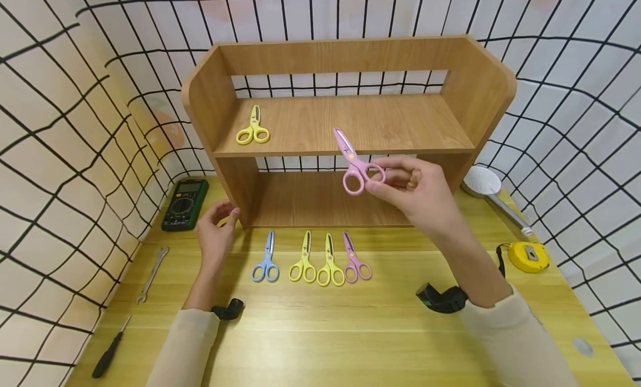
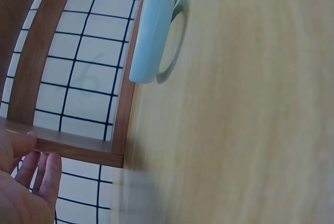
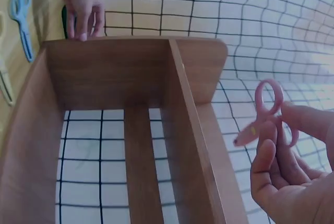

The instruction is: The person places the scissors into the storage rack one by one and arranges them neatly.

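Observation:
My right hand (image 1: 418,192) pinches a pair of pink scissors (image 1: 353,164) by a handle loop, in front of the upper shelf, blades pointing up and to the left. In the right wrist view the same pink scissors (image 3: 269,112) sit between thumb and fingers. My left hand (image 1: 216,228) is at the lower left side panel of the wooden shelf unit (image 1: 235,186), fingers loosely bent, the thumb at the panel's front edge. Yellow scissors (image 1: 253,128) lie on the upper shelf at the left. Before the unit lie blue scissors (image 1: 266,261), two yellow scissors (image 1: 303,261) and pink-purple scissors (image 1: 353,261).
Left on the table are a multimeter (image 1: 184,204), a wrench (image 1: 152,275) and a screwdriver (image 1: 111,348). To the right are a white-headed tool with a grey handle (image 1: 503,206) and a yellow tape measure (image 1: 528,257). A black-gridded white cloth (image 1: 566,131) surrounds the table.

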The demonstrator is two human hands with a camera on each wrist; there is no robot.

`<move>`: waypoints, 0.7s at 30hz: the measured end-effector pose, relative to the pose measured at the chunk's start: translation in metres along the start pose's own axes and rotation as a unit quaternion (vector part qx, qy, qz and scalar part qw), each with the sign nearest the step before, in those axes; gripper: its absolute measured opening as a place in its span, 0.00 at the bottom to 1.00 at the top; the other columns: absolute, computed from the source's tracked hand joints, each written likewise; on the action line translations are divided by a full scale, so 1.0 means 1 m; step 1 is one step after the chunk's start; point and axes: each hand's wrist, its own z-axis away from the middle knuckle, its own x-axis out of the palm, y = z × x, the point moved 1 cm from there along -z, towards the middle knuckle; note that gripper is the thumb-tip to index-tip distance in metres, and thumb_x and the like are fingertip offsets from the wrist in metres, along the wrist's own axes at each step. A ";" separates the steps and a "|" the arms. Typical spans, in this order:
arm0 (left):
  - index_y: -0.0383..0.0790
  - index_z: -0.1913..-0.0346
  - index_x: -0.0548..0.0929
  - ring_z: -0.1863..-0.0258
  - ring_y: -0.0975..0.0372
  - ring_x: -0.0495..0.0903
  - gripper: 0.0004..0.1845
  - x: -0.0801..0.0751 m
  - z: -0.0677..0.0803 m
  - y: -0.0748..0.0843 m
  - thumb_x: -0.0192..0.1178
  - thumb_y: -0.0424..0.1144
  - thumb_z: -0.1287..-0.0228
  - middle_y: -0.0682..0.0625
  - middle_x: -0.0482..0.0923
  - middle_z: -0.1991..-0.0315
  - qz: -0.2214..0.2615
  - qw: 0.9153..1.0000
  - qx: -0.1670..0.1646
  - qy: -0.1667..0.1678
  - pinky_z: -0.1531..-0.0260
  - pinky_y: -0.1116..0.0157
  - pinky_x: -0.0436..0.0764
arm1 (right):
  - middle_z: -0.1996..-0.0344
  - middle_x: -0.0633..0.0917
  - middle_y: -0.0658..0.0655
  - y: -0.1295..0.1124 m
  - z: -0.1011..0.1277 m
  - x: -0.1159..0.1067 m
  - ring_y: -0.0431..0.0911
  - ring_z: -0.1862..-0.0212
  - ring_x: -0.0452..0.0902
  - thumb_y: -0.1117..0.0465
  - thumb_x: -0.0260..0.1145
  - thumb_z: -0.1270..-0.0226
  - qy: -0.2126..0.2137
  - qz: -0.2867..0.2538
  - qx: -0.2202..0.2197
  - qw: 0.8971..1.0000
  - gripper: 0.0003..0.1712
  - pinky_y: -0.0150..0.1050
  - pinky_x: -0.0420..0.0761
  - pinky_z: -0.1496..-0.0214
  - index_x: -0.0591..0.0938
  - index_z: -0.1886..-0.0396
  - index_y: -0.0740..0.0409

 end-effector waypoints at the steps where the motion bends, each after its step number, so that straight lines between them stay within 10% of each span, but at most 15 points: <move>1: 0.43 0.48 0.87 0.57 0.72 0.84 0.13 0.000 0.000 0.000 0.71 0.41 0.33 0.46 0.89 0.53 0.001 1.000 0.000 0.000 0.62 0.77 0.80 | 0.57 0.91 0.50 -0.005 -0.009 0.004 0.43 0.54 0.85 0.55 0.77 0.36 0.006 0.003 0.002 1.000 0.23 0.32 0.85 0.55 0.85 0.42 0.53; 21: 0.41 0.47 0.86 0.58 0.73 0.83 0.14 0.002 0.001 0.000 0.70 0.39 0.33 0.44 0.88 0.53 0.014 1.000 0.013 0.001 0.61 0.79 0.80 | 0.59 0.92 0.53 -0.023 -0.144 0.086 0.39 0.62 0.87 0.56 0.77 0.35 0.017 0.069 0.007 0.997 0.21 0.30 0.84 0.63 0.85 0.46 0.59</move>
